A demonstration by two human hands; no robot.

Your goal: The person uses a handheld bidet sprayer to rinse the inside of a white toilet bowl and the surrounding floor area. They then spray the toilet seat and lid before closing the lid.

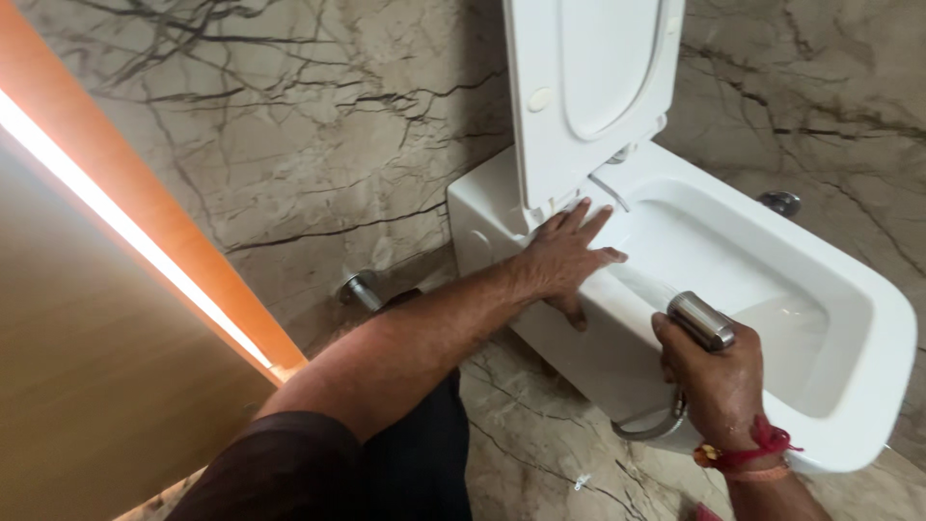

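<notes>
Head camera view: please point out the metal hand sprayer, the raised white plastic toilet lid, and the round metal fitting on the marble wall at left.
Metal hand sprayer (702, 320), head view, on its chrome head.
Raised white plastic toilet lid (588, 87), head view, on its inner face.
Round metal fitting (359, 288), head view, on its chrome body.

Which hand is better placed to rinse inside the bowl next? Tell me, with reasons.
Probably the right hand: it already grips the metal hand sprayer, nozzle aimed into the toilet bowl. The left hand lies flat on the rim near the raised seat lid, fingers spread, holding nothing.
</notes>
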